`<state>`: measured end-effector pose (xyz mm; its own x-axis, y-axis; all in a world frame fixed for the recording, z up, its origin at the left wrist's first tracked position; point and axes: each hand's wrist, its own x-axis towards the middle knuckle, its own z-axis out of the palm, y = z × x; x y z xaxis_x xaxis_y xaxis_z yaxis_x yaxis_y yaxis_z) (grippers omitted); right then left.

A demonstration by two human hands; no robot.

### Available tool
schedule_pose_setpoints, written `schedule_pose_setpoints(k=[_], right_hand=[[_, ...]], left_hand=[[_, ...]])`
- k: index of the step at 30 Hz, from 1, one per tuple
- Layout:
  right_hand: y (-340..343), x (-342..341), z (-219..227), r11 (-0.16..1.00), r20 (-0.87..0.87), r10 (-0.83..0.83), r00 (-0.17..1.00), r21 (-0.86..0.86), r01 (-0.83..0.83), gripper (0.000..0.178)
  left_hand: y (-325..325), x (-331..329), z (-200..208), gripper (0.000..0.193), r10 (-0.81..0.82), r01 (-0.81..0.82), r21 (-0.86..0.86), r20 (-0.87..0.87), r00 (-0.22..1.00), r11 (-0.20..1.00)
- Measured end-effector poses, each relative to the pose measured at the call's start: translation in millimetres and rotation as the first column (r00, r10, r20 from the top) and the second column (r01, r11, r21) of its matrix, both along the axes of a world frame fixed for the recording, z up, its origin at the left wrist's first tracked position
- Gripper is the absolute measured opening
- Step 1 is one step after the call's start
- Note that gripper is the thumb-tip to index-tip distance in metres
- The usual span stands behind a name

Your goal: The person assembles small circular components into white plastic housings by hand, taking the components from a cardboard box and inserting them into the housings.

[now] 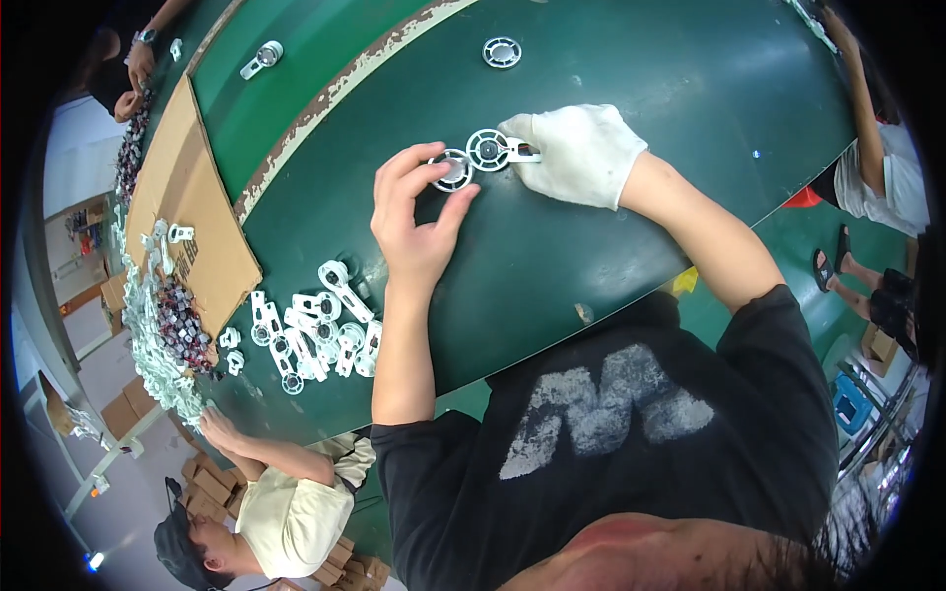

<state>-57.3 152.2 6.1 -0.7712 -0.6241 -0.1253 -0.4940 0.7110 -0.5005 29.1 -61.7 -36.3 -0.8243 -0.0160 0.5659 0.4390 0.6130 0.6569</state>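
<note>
My bare left hand (412,217) pinches a round, spoked white cover (454,171) by its rim, between thumb and fingers. Touching or almost touching it on the right is a white piece shaped like a small handheld fan (489,150), with a ring head, a dark centre and a short slotted handle. My right hand (579,156), in a white glove, grips this piece by its handle; the glove hides the handle's end. Both hands are above the dark green table (591,266). Farther off, another round spoked cover (502,52) lies by itself on the tabletop.
Several similar white pieces (317,330) lie heaped left of my left forearm. Beyond them are a cardboard sheet (187,197) and a long pile of white and dark parts (168,345). A single white piece (262,60) lies past the worn divider strip (335,91). Other people work around the table.
</note>
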Motion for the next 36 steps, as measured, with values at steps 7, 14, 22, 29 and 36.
schedule_pose_setpoints(k=[7, 14, 22, 29, 36], right_hand=[[-4, 8, 8, 0.991, 0.051, 0.122, 0.991, 0.048, -0.124, 0.033], [-4, 9, 6, 0.993, 0.002, 0.115, 0.993, 0.026, -0.115, 0.031], [-4, 12, 3, 0.991, -0.034, 0.12, 0.992, -0.059, -0.122, 0.03], [-2, 12, 4, 0.989, -0.046, 0.13, 0.99, -0.065, -0.133, 0.031], [-2, 12, 2, 0.989, -0.034, 0.118, 0.992, -0.084, -0.121, 0.031]], left_hand=[[9, -3, -2, 0.044, -0.173, 0.171, 0.043, 0.04, 0.984, 0.984], [13, 3, -3, 0.04, -0.189, 0.167, 0.167, 0.129, 0.973, 0.972], [5, 4, -10, 0.042, -0.305, 0.251, 0.298, 0.151, 0.94, 0.921], [12, 3, -4, 0.036, -0.282, 0.231, 0.351, 0.1, 0.954, 0.908], [10, 5, 0, 0.034, -0.289, 0.24, 0.358, 0.092, 0.953, 0.903]])
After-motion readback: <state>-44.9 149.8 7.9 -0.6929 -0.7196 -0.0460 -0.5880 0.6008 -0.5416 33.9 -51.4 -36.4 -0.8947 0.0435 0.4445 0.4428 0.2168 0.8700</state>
